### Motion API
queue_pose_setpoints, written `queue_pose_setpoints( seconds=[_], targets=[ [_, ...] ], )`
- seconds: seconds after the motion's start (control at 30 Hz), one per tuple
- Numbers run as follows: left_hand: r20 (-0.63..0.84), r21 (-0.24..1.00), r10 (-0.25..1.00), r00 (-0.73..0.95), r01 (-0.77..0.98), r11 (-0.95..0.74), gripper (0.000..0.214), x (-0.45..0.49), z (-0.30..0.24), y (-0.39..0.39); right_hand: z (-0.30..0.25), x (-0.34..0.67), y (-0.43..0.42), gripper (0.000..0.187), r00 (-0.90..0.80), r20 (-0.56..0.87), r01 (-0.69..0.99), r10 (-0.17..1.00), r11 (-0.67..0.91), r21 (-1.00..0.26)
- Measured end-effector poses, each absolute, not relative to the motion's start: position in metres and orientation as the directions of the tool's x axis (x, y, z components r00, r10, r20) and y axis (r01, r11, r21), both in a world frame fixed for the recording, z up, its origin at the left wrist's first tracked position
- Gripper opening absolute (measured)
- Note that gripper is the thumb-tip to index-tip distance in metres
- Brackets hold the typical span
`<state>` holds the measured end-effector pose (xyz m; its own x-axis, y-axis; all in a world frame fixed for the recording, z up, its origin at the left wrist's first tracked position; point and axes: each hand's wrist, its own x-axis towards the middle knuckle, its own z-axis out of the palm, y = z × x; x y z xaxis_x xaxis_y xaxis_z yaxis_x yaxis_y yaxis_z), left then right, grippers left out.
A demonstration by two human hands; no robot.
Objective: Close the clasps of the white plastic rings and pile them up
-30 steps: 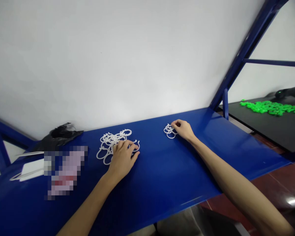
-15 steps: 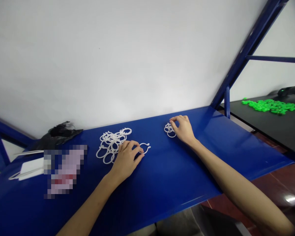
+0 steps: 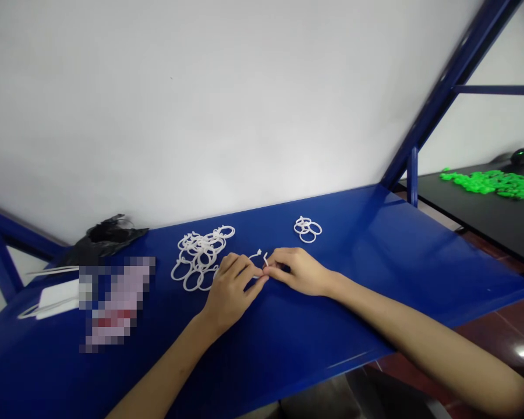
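Note:
My left hand [image 3: 229, 288] and my right hand [image 3: 295, 270] meet over the blue shelf [image 3: 353, 302], both pinching one white plastic ring [image 3: 260, 256] whose open ends stick up between the fingertips. A loose pile of several white rings [image 3: 198, 256] lies just left of my left hand. A small cluster of white rings [image 3: 307, 228] lies farther back, beyond my right hand.
A black crumpled bag [image 3: 107, 235] sits at the back left by the white wall. White cable ties and a pale flat item [image 3: 55, 294] lie at the far left. A black table with green pieces [image 3: 491, 181] stands at the right, past a blue upright [image 3: 414, 174].
My right hand left the small cluster of rings and came left to meet my left hand. My left hand pulled one ring out of the pile and both hands now pinch it.

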<state>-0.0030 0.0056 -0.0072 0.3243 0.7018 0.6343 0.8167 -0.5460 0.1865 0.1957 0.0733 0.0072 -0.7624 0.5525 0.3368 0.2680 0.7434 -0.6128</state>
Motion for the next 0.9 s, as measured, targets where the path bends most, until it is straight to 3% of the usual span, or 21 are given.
queue_pose_setpoints(
  seconds=[0.1,0.17,0.3,0.47,0.7,0.9],
  targets=[
    [0.624,0.214,0.703,0.342,0.79,-0.574,0.011,0.0,-0.01,0.004,0.005,0.196,0.074,0.017,-0.739,0.318,0.288,0.594,0.706,-0.647],
    [0.631,0.301,0.728,0.267,0.78,-0.548,0.007,0.001,-0.01,0.004,0.006,0.197,0.075,0.018,-0.733,0.325,0.319,0.598,0.724,-0.612],
    [0.598,0.524,0.801,0.02,0.746,-0.41,0.016,-0.002,-0.008,0.006,0.011,0.2,0.075,0.018,-0.764,0.375,0.365,0.525,0.831,-0.42],
    [0.435,0.641,0.895,0.102,0.663,-0.387,0.019,-0.006,-0.002,0.007,0.015,0.202,0.071,0.029,-0.811,0.378,0.375,0.446,0.893,-0.249],
    [0.438,0.654,0.89,0.125,0.635,-0.411,0.016,-0.003,0.0,0.006,0.013,0.199,0.067,0.032,-0.852,0.353,0.356,0.386,0.922,-0.148],
    [0.44,0.655,0.891,0.114,0.638,-0.405,0.013,-0.003,-0.003,0.007,0.006,0.194,0.061,0.022,-0.902,0.311,0.325,0.3,0.945,0.03]
  ],
)
